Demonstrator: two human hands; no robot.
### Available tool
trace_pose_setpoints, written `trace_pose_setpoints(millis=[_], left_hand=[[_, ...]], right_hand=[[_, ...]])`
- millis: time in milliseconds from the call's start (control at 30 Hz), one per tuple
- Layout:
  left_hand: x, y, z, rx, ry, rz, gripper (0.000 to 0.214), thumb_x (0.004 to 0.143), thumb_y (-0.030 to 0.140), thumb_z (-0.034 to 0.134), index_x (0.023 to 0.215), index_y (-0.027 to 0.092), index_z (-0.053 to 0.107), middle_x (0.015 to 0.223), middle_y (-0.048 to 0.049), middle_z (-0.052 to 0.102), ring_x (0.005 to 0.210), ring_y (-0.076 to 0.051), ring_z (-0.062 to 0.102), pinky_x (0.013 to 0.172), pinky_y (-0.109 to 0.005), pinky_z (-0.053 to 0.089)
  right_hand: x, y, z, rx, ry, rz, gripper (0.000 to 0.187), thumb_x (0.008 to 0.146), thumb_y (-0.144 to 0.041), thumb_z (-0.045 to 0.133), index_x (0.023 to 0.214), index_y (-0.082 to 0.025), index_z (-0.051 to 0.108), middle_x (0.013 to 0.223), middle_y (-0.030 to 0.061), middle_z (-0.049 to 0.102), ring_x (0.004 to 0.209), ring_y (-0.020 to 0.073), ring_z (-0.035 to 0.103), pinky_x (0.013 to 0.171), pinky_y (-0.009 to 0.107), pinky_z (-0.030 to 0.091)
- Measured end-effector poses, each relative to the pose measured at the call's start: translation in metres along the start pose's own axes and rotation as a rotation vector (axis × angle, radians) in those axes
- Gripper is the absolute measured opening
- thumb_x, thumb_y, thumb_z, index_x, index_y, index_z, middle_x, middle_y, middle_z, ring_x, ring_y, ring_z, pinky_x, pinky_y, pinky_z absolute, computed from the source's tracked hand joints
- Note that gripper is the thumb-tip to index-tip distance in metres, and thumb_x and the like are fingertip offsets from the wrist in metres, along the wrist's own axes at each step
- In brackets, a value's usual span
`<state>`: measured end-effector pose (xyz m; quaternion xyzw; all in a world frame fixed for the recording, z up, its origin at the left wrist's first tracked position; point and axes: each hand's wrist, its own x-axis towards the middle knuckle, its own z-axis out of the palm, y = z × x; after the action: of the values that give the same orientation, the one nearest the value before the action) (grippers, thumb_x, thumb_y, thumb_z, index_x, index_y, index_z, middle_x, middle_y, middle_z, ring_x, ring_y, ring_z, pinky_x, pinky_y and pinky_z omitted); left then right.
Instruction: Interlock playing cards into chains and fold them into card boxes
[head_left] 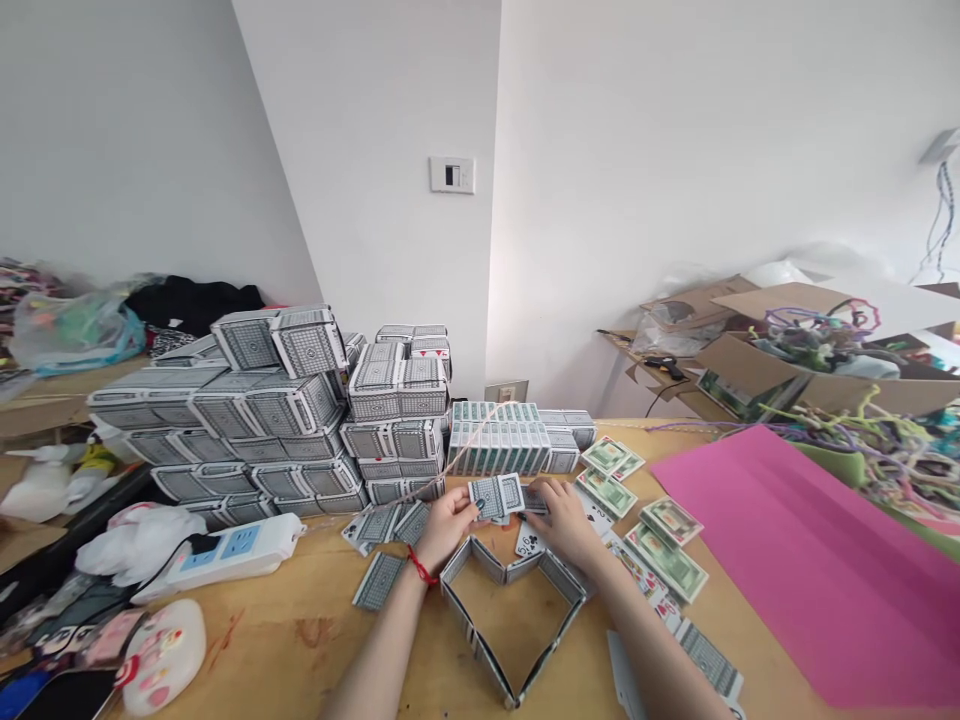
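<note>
My left hand and my right hand meet just above a heart-shaped frame built from folded playing cards that lies flat on the wooden table. Between them they hold a folded strip of grey-backed playing cards. The left fingers pinch its left end, and a red string circles that wrist. The right hand's fingers curl on the strip's right end. Loose cards lie around the hands, one face up.
A big pile of card blocks stands behind, with a row of upright decks. Green-backed card stacks lie right. Pink paper covers the right side. A power strip and white bags lie left. Cardboard boxes stand far right.
</note>
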<state>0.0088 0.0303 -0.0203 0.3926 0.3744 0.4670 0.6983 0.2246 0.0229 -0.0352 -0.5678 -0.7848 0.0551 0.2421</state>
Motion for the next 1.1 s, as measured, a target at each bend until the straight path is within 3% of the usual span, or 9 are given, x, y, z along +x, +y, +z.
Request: trace_pose_setpoints(millis=[100, 267, 367, 500, 600, 700, 833, 1100], left_hand=[[0.000, 0.000, -0.001, 0.013, -0.006, -0.002, 0.031, 0.059, 0.024, 0.073, 0.086, 0.015, 0.061, 0.095, -0.0079, 0.070, 0.094, -0.024, 0.063, 0.083, -0.038, 0.050], [0.000, 0.000, -0.001, 0.030, 0.000, 0.005, 0.032, 0.059, 0.025, 0.073, 0.087, 0.015, 0.061, 0.094, -0.0080, 0.070, 0.094, -0.024, 0.063, 0.081, -0.038, 0.051], [0.000, 0.000, 0.000, 0.041, 0.002, 0.000, 0.031, 0.060, 0.024, 0.072, 0.087, 0.015, 0.061, 0.092, -0.0080, 0.070, 0.091, -0.024, 0.064, 0.079, -0.038, 0.051], [-0.002, 0.001, 0.000, 0.065, 0.003, -0.009, 0.028, 0.062, 0.023, 0.071, 0.087, 0.015, 0.060, 0.091, -0.0072, 0.069, 0.086, -0.022, 0.065, 0.076, -0.037, 0.052], [-0.002, 0.001, -0.001, 0.071, 0.008, -0.007, 0.025, 0.063, 0.022, 0.070, 0.084, 0.015, 0.060, 0.089, -0.0059, 0.069, 0.083, -0.022, 0.065, 0.075, -0.037, 0.053], [-0.002, 0.001, -0.001, 0.063, 0.031, -0.009, 0.020, 0.065, 0.025, 0.067, 0.080, 0.015, 0.059, 0.085, -0.0046, 0.068, 0.079, -0.021, 0.065, 0.073, -0.037, 0.054], [-0.003, 0.002, 0.000, 0.070, 0.044, -0.013, 0.021, 0.064, 0.029, 0.067, 0.078, 0.015, 0.058, 0.078, -0.0031, 0.067, 0.076, -0.021, 0.065, 0.071, -0.037, 0.054], [-0.005, 0.004, 0.003, 0.091, 0.109, 0.035, 0.024, 0.060, 0.033, 0.070, 0.072, 0.016, 0.058, 0.063, 0.0035, 0.057, 0.062, -0.013, 0.056, 0.070, -0.033, 0.053]], right_hand=[[0.000, 0.000, 0.000, -0.048, 0.013, 0.024, 0.041, 0.078, -0.037, 0.054, 0.116, -0.022, 0.050, 0.102, 0.0098, 0.055, 0.093, 0.0250, 0.049, 0.079, 0.037, 0.040], [-0.001, 0.000, 0.002, 0.007, 0.062, 0.091, 0.038, 0.072, -0.038, 0.058, 0.105, -0.021, 0.054, 0.104, 0.0106, 0.052, 0.098, 0.0274, 0.049, 0.083, 0.040, 0.040], [-0.002, 0.002, 0.003, 0.153, 0.101, 0.139, 0.037, 0.070, -0.034, 0.061, 0.103, -0.020, 0.052, 0.100, 0.0085, 0.055, 0.096, 0.0261, 0.051, 0.083, 0.039, 0.041], [0.000, 0.007, 0.000, 0.378, 0.221, 0.210, 0.050, 0.068, -0.028, 0.059, 0.116, -0.021, 0.045, 0.109, 0.0072, 0.053, 0.104, 0.0253, 0.051, 0.087, 0.039, 0.041], [0.001, 0.009, -0.003, 0.603, 0.268, 0.320, 0.043, 0.068, -0.035, 0.061, 0.108, -0.021, 0.052, 0.101, 0.0080, 0.058, 0.095, 0.0269, 0.055, 0.080, 0.039, 0.046], [0.002, 0.008, -0.002, 0.966, 0.216, 0.422, 0.033, 0.070, -0.046, 0.059, 0.090, -0.020, 0.056, 0.084, 0.0068, 0.063, 0.079, 0.0256, 0.061, 0.067, 0.038, 0.049], [0.002, -0.002, -0.001, 1.319, 0.126, 0.455, 0.033, 0.069, -0.051, 0.060, 0.081, -0.022, 0.051, 0.084, 0.0056, 0.066, 0.077, 0.0251, 0.064, 0.062, 0.037, 0.051], [0.002, -0.015, -0.003, 1.402, 0.066, 0.490, 0.033, 0.071, -0.051, 0.058, 0.088, -0.024, 0.047, 0.089, 0.0037, 0.066, 0.083, 0.0247, 0.065, 0.062, 0.036, 0.054]])
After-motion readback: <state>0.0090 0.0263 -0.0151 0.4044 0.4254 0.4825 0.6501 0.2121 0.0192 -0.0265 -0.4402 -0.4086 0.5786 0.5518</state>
